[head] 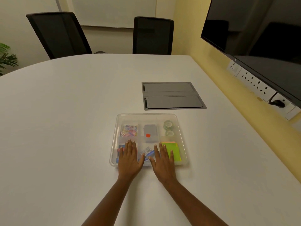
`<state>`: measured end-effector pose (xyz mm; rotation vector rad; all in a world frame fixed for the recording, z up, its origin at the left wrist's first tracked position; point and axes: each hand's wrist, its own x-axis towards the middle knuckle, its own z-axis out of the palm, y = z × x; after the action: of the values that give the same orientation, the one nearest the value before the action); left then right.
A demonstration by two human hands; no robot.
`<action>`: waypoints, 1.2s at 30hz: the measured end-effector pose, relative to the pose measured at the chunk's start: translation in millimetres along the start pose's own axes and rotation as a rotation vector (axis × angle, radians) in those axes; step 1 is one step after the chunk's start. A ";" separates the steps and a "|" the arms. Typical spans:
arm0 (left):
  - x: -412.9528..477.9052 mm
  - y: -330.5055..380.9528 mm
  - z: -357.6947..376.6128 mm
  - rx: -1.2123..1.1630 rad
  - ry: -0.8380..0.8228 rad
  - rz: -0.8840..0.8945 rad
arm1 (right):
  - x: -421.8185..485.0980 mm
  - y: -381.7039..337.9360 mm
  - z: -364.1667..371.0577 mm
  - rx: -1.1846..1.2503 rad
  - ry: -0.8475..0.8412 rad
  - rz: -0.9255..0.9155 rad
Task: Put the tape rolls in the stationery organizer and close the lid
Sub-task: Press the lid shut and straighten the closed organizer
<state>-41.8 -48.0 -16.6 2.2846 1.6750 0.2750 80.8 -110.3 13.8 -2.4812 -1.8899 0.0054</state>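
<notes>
A clear plastic stationery organizer sits on the white table in front of me, its see-through lid lying flat on top. Through the lid, two greenish tape rolls show in the far right compartment. Other compartments hold coloured paper clips, a grey box with a red dot and green sticky notes. My left hand lies flat on the lid's near left part, fingers spread. My right hand lies flat on the near right part, palm down, holding nothing.
A grey cable hatch is set into the table just beyond the organizer. Two black chairs stand at the far edge. A dark screen and wall sockets line the yellow wall on the right.
</notes>
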 end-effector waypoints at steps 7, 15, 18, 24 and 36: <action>4.2 -1.2 -6.6 -0.013 0.011 0.012 | 4.5 14.3 0.9 0.134 -0.136 -0.067; 7.6 -29.7 -14.2 -0.052 0.048 0.085 | 12.9 82.7 10.0 0.126 -0.074 0.106; 4.3 -32.8 -10.0 -0.029 0.036 0.087 | 13.7 86.6 17.1 0.141 -0.088 0.106; 14.7 -31.8 -12.1 -0.089 0.076 0.034 | 22.1 92.1 11.2 0.209 -0.133 0.103; 13.4 -37.2 -23.0 -0.326 0.146 -0.264 | 21.4 94.5 11.4 0.300 -0.211 0.101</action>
<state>-78.5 -22.1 -8.1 1.8243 1.8232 0.6167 177.4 -114.6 0.7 -2.4415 -1.6770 0.5305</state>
